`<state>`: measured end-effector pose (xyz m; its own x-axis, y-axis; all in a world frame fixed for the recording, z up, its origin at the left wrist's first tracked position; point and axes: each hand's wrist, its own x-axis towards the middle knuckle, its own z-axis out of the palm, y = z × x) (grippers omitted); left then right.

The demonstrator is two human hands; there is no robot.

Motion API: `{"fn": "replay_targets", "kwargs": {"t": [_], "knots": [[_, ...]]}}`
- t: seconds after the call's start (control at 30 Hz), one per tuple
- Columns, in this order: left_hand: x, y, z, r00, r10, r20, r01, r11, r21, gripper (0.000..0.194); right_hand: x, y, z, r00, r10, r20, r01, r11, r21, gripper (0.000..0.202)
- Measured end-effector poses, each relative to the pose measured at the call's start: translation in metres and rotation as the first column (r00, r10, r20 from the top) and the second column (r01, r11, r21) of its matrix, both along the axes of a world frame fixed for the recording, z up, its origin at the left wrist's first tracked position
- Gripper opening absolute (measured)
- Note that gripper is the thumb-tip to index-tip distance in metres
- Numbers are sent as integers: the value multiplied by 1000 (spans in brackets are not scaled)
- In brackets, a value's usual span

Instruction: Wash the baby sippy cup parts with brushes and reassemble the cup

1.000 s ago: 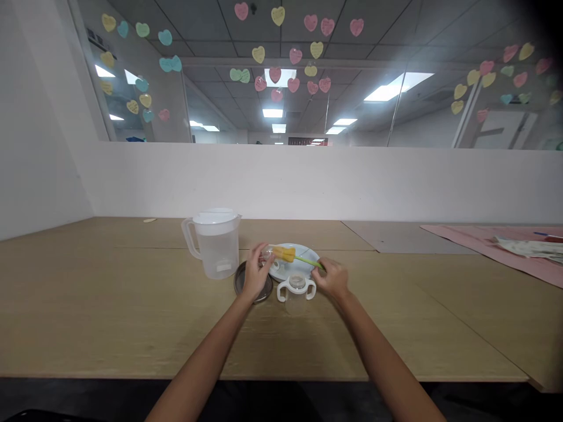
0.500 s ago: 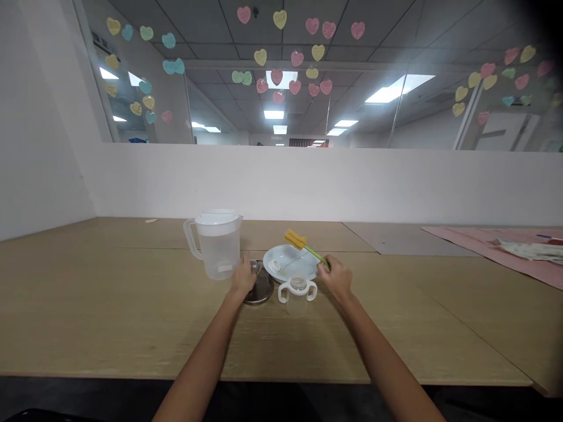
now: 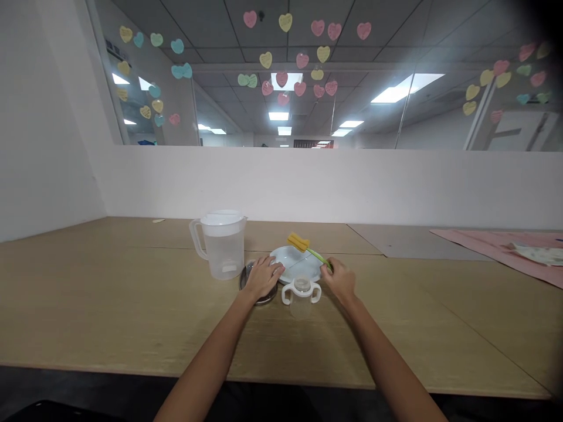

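Over the white plate (image 3: 303,265), your right hand (image 3: 339,281) pinches the sponge brush (image 3: 308,248); your left hand (image 3: 263,276), fingers spread, reaches in, needing a careful pinch.

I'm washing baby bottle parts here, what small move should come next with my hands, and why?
Probably close the left hand on the small white part at the plate's near edge: its fingers already reach there, while the right hand holds the sponge brush raised above the plate.

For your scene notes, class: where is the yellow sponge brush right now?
In the head view the sponge brush is raised over the white plate, its green handle in the right hand, right of the clear pitcher.
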<state>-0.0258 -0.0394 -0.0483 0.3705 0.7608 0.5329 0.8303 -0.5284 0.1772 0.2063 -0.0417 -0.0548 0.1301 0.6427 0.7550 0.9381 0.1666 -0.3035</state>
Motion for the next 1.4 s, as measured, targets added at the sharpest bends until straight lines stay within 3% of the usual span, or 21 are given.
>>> {"fn": "replay_targets", "kwargs": {"t": [0.2, 0.63, 0.9, 1.03, 1.17, 1.23, 1.27, 1.33, 1.4], "knots": [[11, -1, 6, 1000, -3, -25, 2, 998, -57, 47, 1, -1, 0, 1000, 11, -1, -11, 1000, -14, 24], [22, -10, 18, 993, -3, 116, 19, 990, -143, 31, -1, -3, 4, 1000, 4, 5, -4, 999, -46, 24], [32, 11, 23, 976, 122, 182, -64, 953, -295, 10, 1, -1, 2, 1000, -3, -17, 2, 999, -46, 26], [30, 16, 19, 945, 135, 296, -50, 960, -277, 28, 1, 0, 2, 999, -2, -37, 1, 1000, -26, 27], [15, 11, 15, 893, 102, 438, -14, 980, -199, 30, 2, -1, 2, 994, 66, -82, -67, 998, -12, 26], [8, 9, 14, 802, 58, 595, 77, 977, -198, 32, 2, -2, 0, 980, 180, -86, -181, 983, -11, 25], [5, 9, 14, 712, 36, 701, 156, 966, -208, 33, 2, -3, -1, 967, 240, -79, -242, 970, -15, 24], [2, 9, 12, 460, 27, 888, 343, 917, -205, 36, 2, -2, -3, 945, 319, -68, -321, 947, -27, 24], [1, 11, 11, 228, 56, 972, 481, 862, -162, 35, 2, -1, -5, 943, 324, -78, -327, 945, -26, 25]]}}
